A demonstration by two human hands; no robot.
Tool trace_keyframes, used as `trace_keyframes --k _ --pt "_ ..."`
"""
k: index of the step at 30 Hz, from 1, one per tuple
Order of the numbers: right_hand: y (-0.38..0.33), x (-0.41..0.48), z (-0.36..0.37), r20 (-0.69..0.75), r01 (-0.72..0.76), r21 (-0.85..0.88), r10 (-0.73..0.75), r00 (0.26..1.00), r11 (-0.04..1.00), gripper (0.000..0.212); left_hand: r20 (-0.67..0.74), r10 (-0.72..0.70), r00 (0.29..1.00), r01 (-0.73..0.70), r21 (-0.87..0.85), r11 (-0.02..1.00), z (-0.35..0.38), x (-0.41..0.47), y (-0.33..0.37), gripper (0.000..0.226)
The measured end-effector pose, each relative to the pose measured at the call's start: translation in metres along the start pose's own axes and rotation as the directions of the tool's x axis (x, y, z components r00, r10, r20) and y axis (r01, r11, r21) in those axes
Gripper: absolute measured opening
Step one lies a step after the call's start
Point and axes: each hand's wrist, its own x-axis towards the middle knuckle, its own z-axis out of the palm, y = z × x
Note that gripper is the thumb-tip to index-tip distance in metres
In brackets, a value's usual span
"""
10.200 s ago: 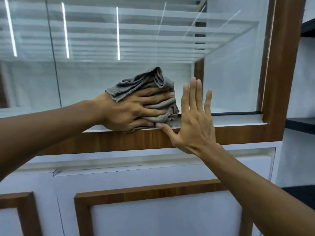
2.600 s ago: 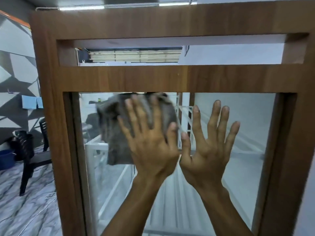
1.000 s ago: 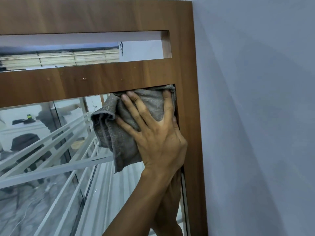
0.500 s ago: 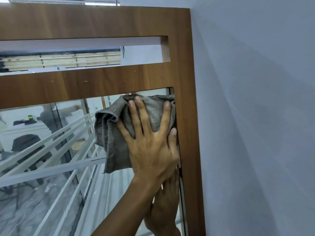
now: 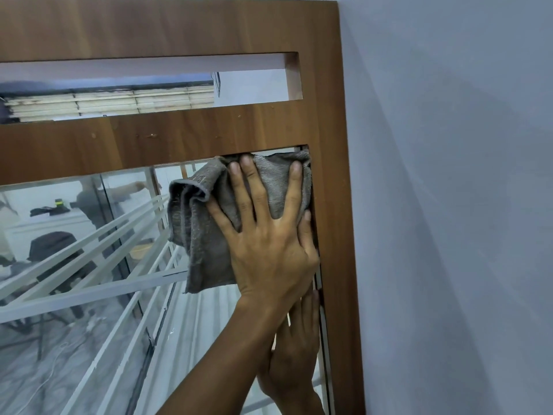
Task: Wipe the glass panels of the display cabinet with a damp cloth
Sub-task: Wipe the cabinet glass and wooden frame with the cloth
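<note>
1. The left hand's fingers [image 5: 253, 190] are lying straight and spread apart, pressing flat on a grey cloth [image 5: 203, 235]. The thumb is running up the cloth's right edge, just beside the frame.
2. The left hand [image 5: 269, 247] is pinning the bunched cloth against the glass panel [image 5: 59, 369], in the panel's top right corner. The cloth's upper edge is touching the brown wooden frame [image 5: 332, 205] above it, and its right edge is meeting the frame's upright.
3. The right hand [image 5: 296, 354] is lying lower on the same panel, holding nothing, with fingers straight and pointing up close along the upright. The left forearm is crossing in front and hiding part of it.
4. White rails [image 5: 89, 293] are showing through the glass on the left.
5. A pale wall [image 5: 449, 205] is standing directly against the frame's right side.
</note>
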Motion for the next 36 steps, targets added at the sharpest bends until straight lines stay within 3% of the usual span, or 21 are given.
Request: trace_keyframes --k 6,11,21,24,28,32,33,34,36 --pt "-0.006 0.007 -0.003 -0.029 -0.086 0.045 0.088 0.996 0.995 0.048 -0.024 0.09 0.996 -0.09 -0.006 0.996 -0.006 -0.004 -0.026 0.065" --pt "-0.03 0.019 -0.005 0.014 -0.109 -0.027 0.109 0.994 0.994 0.059 -0.028 0.152 0.988 -0.151 0.023 0.988 -0.018 -0.002 -0.061 0.062" --pt "-0.069 0.091 0.005 -0.005 -0.07 -0.096 0.07 0.998 0.993 0.056 -0.067 0.096 0.993 -0.092 0.057 0.994 -0.048 -0.012 -0.139 0.064" --pt "-0.075 0.093 0.007 -0.029 -0.086 -0.094 0.083 0.996 0.992 0.055 -0.08 0.029 0.996 -0.023 0.076 0.997 -0.058 -0.02 -0.167 0.063" --pt "-0.109 0.11 0.018 -0.005 0.016 -0.055 -0.017 1.0 0.998 0.055 -0.137 -0.075 0.988 0.085 0.07 0.994 -0.073 -0.028 -0.215 0.063" --pt "-0.164 0.119 0.037 0.061 0.136 -0.059 -0.132 0.989 0.989 0.061 -0.182 -0.408 0.895 0.409 -0.03 0.912 -0.085 -0.046 -0.237 0.066" --pt "-0.176 0.118 0.041 0.076 0.153 -0.068 -0.148 0.986 0.986 0.063 -0.156 -0.42 0.894 0.42 -0.035 0.907 -0.085 -0.054 -0.232 0.067" --pt "-0.188 0.116 0.045 0.086 0.161 -0.063 -0.155 0.984 0.985 0.064 -0.108 -0.358 0.927 0.358 -0.02 0.933 -0.085 -0.063 -0.228 0.068" --pt "-0.204 0.111 0.051 0.098 0.159 -0.023 -0.156 0.983 0.987 0.064 0.0 -0.09 0.996 0.09 0.041 0.995 -0.091 -0.065 -0.242 0.07"
